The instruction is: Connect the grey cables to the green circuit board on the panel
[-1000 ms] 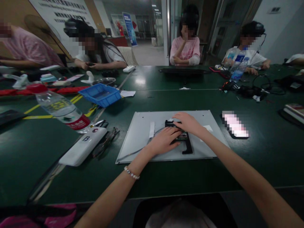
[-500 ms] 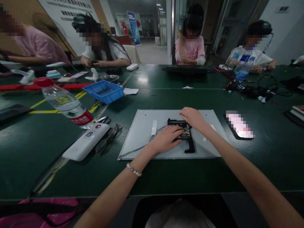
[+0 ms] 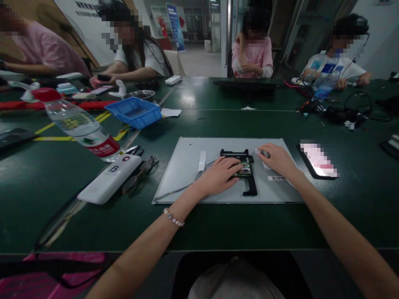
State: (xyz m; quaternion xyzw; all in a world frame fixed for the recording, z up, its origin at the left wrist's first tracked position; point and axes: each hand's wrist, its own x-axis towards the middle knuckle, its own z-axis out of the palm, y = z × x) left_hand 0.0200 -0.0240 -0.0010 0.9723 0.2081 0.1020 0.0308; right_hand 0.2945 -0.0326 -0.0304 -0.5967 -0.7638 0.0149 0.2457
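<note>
My left hand [image 3: 220, 176] lies over a black plastic bracket [image 3: 250, 185], its fingers stretched out flat across a small green circuit board [image 3: 246, 168]. Part of the board is hidden beneath the fingers. To the right, my right hand [image 3: 277, 160] is closed above the pale flat panel [image 3: 181, 166], apart from the bracket. A small piece, light at one end and dark beside it, shows at its fingertips; its kind cannot be made out. From the left hand a grey cable [image 3: 177, 192] runs to the panel's near left corner, past a white strip [image 3: 202, 160].
A phone [image 3: 318, 161] lies right of the panel. On the left are a white power bank [image 3: 110, 179], glasses [image 3: 140, 176], a red-capped bottle [image 3: 81, 124] and a blue bin [image 3: 134, 112]. Several people sit across the green table [image 3: 205, 228].
My right hand has moved right and slightly down, away from the bracket's upper edge, with a small piece now showing at its fingertips. My left hand stays on the board.
</note>
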